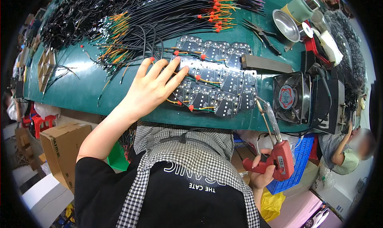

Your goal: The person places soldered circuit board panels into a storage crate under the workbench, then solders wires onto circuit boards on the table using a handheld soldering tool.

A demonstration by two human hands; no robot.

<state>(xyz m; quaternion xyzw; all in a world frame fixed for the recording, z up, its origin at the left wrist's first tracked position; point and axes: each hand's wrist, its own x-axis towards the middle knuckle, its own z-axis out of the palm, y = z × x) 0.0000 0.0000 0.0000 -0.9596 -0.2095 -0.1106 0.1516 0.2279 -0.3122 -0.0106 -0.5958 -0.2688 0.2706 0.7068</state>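
Now our R grip (260,180) wraps solder gun (284,161), L grip (149,90) splayed, no hold seen; if we slip, tip (261,100) may scorch PCBs (230,83).

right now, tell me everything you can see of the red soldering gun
The red soldering gun is pistol-shaped, with a plastic-looking body, a pale label and slim metal-looking shafts. The right hand grips its handle. The shafts slant up and left over the green table, their tip near the right edge of the black circuit boards; whether it touches them is unclear.
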